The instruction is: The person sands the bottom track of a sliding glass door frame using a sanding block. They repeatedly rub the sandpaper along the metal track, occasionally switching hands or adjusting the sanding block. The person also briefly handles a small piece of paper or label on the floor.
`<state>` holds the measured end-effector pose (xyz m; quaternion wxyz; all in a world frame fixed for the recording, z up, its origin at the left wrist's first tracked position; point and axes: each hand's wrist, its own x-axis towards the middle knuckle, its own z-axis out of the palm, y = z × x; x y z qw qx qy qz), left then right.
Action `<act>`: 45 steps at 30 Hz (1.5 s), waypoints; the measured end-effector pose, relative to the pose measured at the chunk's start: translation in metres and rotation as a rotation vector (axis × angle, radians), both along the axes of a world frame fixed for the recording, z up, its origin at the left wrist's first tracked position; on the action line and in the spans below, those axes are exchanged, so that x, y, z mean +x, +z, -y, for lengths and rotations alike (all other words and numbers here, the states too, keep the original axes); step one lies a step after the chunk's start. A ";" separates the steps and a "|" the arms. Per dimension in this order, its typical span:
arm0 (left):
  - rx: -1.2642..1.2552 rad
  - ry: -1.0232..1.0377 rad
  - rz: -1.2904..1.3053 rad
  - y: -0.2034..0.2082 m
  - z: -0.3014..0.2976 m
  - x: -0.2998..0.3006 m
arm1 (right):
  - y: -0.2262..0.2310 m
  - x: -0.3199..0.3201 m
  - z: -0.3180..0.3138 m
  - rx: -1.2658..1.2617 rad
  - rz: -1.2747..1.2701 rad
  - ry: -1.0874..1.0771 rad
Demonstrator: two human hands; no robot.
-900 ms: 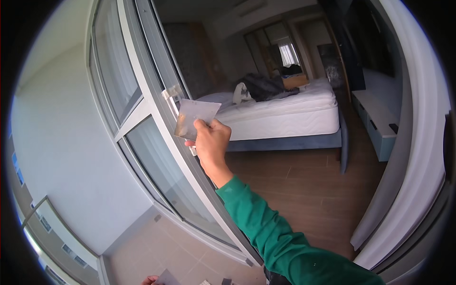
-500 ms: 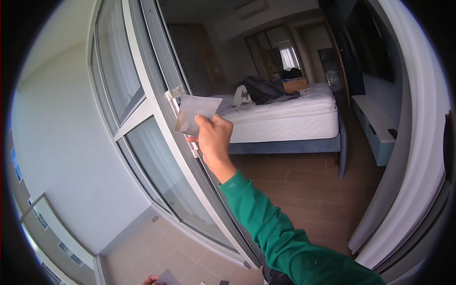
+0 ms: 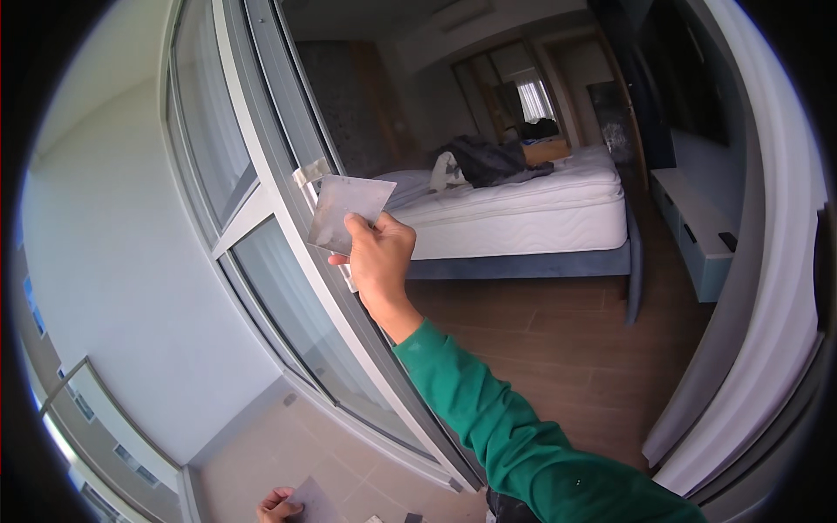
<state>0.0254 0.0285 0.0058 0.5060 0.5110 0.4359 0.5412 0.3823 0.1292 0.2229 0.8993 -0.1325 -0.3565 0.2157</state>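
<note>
My right hand, in a green sleeve, grips a thin, flat grey plate with brownish smudges, thumb on its near face. The plate is held up in front of the pale door handle on the sliding door's metal frame and hides its middle. Whether plate and handle touch, I cannot tell. Low at the picture's bottom edge, my left hand is closed on a second thin grey sheet, partly cut off by the edge.
Glass door panels stand to the left, over a tiled balcony floor with a railing. Beyond the opening are a bed with dark cloth on it and a low cabinet. A white curtain hangs at right.
My right hand and its plate have shifted slightly left. My left hand has risen further into view with its grey sheet.
</note>
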 end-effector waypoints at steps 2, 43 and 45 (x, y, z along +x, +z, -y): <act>0.015 -0.002 0.021 0.005 -0.003 0.010 | 0.001 0.006 0.008 0.064 0.073 0.069; -0.395 0.333 0.473 -0.164 -0.024 0.131 | -0.366 -0.089 0.101 -1.047 0.321 0.582; -0.471 0.325 0.499 -0.188 -0.027 0.121 | -0.384 -0.084 0.099 -1.078 0.417 0.661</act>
